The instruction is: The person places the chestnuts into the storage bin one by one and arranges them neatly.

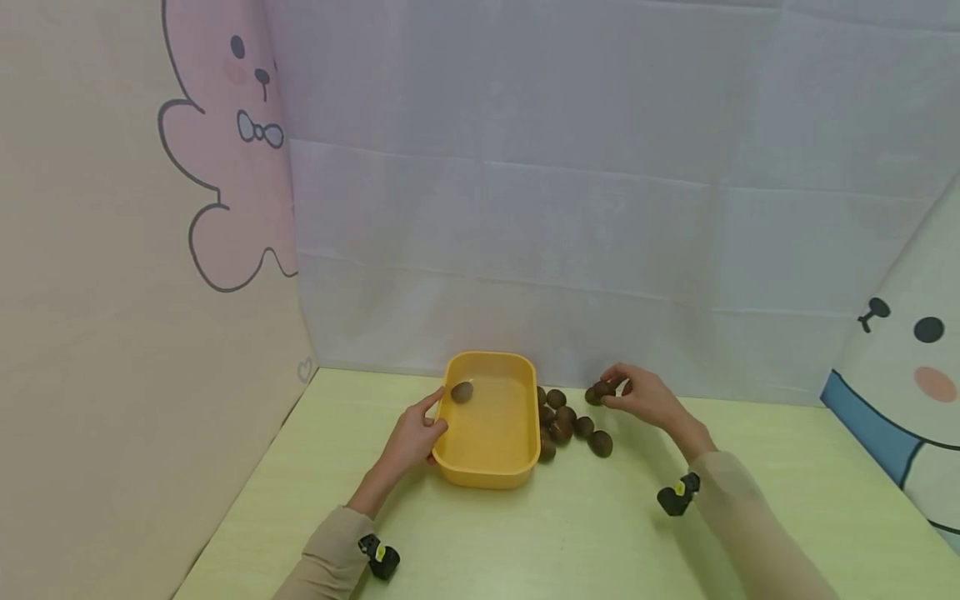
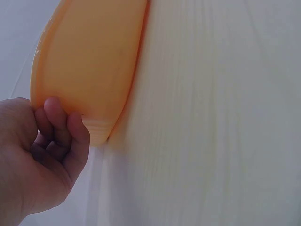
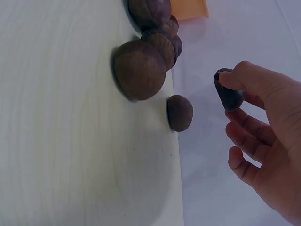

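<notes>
My left hand [image 1: 412, 432] grips the left side of a yellow plastic tub [image 1: 480, 480], with fingers curled at its outer wall in the left wrist view. Inside the tub, near its far left corner, lies one dark brown, chestnut-like piece [image 1: 462, 392]. My right hand [image 1: 643, 398] pinches another chestnut-like piece [image 3: 230, 96] between thumb and fingers, raised above the table near the back edge. Just beyond it, a loose piece [image 3: 180, 113] lies on the table. Several more brown rounded pieces [image 1: 561, 430] are heaped against the tub's right side.
The pale wood-grain table [image 1: 525, 542] ends at a hanging white cloth [image 1: 510, 250] close behind the tub. A side panel with a pink bear print [image 1: 232, 150] stands at the left. Another printed panel [image 1: 907, 392] stands at the right.
</notes>
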`<state>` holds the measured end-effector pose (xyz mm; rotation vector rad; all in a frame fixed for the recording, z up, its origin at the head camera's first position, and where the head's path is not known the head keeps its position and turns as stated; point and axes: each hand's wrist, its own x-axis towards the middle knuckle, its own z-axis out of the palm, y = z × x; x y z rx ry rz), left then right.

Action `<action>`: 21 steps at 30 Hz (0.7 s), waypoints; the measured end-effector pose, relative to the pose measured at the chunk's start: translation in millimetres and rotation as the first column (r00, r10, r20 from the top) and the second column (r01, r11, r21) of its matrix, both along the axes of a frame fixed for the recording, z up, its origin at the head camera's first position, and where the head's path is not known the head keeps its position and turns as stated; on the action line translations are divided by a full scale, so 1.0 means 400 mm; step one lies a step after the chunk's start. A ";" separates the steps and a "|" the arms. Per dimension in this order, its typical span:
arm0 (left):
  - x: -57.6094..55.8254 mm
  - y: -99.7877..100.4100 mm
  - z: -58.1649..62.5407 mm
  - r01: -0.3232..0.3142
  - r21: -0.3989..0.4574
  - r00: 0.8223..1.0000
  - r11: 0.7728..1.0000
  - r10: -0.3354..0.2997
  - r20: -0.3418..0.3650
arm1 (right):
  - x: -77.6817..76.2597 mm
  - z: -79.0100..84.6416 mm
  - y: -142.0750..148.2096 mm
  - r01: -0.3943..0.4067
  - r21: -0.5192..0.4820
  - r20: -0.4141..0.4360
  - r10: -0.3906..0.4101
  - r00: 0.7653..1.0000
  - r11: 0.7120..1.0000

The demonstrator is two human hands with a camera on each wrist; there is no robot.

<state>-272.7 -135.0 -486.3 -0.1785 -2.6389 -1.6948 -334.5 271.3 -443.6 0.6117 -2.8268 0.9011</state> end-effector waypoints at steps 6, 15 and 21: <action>0.002 0.000 0.001 0.000 -0.006 1.000 1.000 0.000 -0.002 | -0.001 0.023 -0.053 -0.015 -0.011 -0.013 0.015 1.000 1.000; -0.001 -0.001 -0.004 -0.001 -0.002 1.000 1.000 0.001 0.001 | 0.011 0.054 -0.124 -0.073 -0.014 -0.025 0.073 0.997 0.997; 0.000 -0.001 -0.003 -0.003 0.000 1.000 1.000 0.003 -0.001 | 0.011 0.066 -0.177 -0.103 0.012 -0.052 0.104 0.993 0.995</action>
